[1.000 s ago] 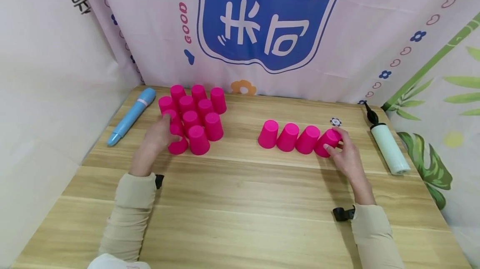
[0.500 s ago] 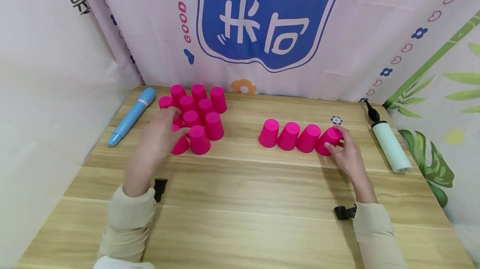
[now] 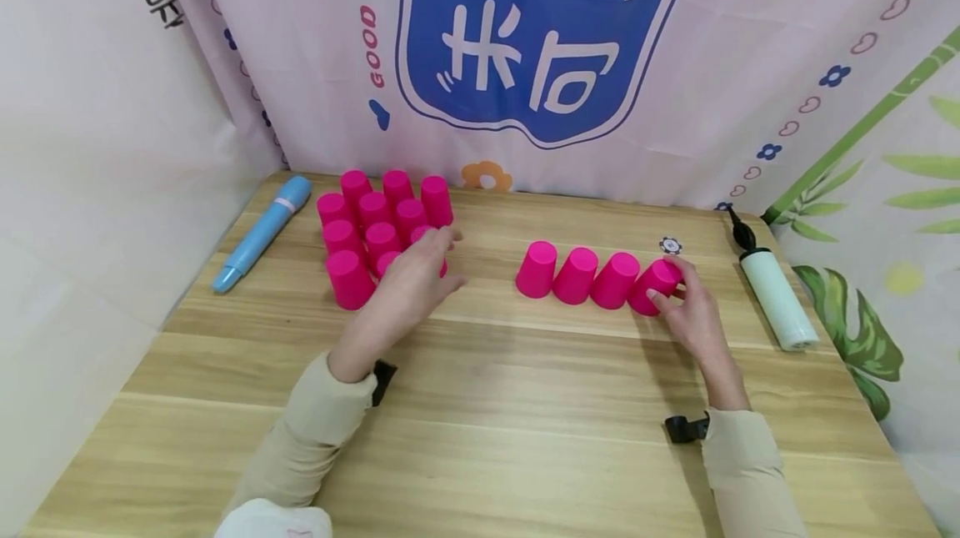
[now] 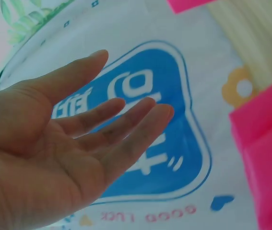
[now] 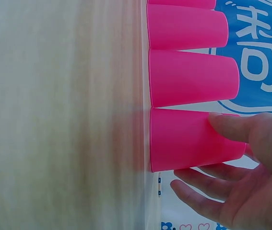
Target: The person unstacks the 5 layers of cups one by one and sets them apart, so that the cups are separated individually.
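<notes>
Several bright pink cups stand upside down in a close cluster at the left of the table in the head view. My left hand hovers over the front right of that cluster, hiding parts of the cups there. Its fingers are spread and nothing is between them, as the left wrist view of the hand shows. To the right, more pink cups form a straight side-by-side row, also upside down. My right hand holds the rightmost cup, thumb on its near side and fingers round the far side.
A light blue pump-like tube lies left of the cluster. On the right lies a pale green hand pump with a black nozzle. A small round chip is behind the row. A printed curtain hangs at the table's back edge.
My left hand has moved right from the cluster's left side to its front right, uncovering the leftmost cups. The right hand stays on the end cup of the row.
</notes>
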Action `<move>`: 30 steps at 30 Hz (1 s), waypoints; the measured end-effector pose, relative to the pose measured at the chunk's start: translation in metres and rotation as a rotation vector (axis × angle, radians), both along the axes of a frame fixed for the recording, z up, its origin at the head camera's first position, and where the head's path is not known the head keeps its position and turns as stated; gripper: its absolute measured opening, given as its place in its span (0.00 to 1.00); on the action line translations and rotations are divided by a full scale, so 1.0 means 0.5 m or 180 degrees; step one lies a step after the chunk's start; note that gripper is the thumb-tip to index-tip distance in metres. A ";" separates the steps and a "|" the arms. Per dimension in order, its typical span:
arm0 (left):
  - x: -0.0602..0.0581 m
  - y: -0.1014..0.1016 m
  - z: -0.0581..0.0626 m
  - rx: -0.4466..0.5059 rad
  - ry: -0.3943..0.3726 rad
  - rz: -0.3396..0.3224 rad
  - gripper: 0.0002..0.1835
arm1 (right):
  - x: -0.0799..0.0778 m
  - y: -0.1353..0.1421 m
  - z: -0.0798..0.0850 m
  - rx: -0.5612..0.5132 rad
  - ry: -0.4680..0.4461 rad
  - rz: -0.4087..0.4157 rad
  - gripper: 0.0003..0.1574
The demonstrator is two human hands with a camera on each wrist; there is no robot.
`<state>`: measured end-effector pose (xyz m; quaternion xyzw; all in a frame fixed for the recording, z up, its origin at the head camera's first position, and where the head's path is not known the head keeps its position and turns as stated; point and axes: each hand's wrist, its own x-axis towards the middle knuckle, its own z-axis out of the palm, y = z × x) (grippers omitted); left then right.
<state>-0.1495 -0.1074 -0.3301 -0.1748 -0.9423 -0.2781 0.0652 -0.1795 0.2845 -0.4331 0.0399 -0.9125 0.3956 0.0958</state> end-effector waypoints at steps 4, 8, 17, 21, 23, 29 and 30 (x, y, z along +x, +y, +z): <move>-0.032 0.032 -0.025 0.0141 -0.0089 -0.0026 0.33 | -0.002 0.002 -0.001 -0.0005 0.0013 0.0005 0.41; -0.070 0.074 -0.056 0.0232 -0.0294 -0.0010 0.39 | -0.003 0.003 -0.003 -0.0001 -0.0011 -0.0038 0.41; -0.132 0.160 -0.112 0.0423 -0.0635 -0.0007 0.46 | -0.005 0.000 -0.004 -0.0005 -0.0012 -0.0053 0.41; -0.143 0.179 -0.133 0.0299 -0.0636 0.0027 0.42 | -0.008 -0.001 -0.003 -0.0016 0.0002 -0.0042 0.41; -0.147 0.188 -0.143 0.0236 -0.0617 0.0022 0.39 | -0.008 -0.001 -0.002 -0.0012 -0.0027 -0.0062 0.41; -0.150 0.211 -0.167 0.0177 -0.0540 -0.0024 0.32 | -0.009 0.003 -0.004 -0.0009 -0.0061 -0.0083 0.41; -0.150 0.214 -0.170 0.0161 -0.0532 -0.0019 0.32 | -0.008 0.003 -0.005 -0.0012 -0.0056 -0.0077 0.41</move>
